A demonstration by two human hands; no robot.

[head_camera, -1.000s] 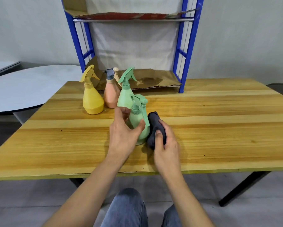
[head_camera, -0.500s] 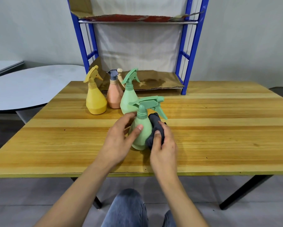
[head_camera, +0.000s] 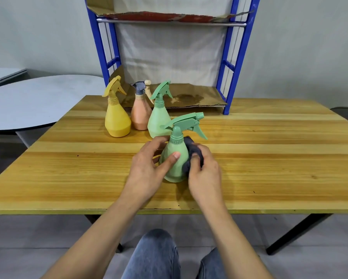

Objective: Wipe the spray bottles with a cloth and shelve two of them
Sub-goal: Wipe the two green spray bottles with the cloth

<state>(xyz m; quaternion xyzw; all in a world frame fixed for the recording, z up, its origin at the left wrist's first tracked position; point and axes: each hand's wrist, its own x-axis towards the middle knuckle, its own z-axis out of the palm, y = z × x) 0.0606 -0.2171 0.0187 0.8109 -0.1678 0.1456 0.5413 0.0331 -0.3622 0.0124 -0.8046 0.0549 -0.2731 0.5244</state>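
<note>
As the left hand (head_camera: 147,172) holds it, the nearest bottle (head_camera: 175,172) has turned rightward

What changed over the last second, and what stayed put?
The near green bottle was rotated where it stands, its nozzle swinging round to point right. The left hand still holds its body; the right hand still holds the dark cloth against its right side. The yellow bottle, peach bottle and far green bottle stayed put.
</note>
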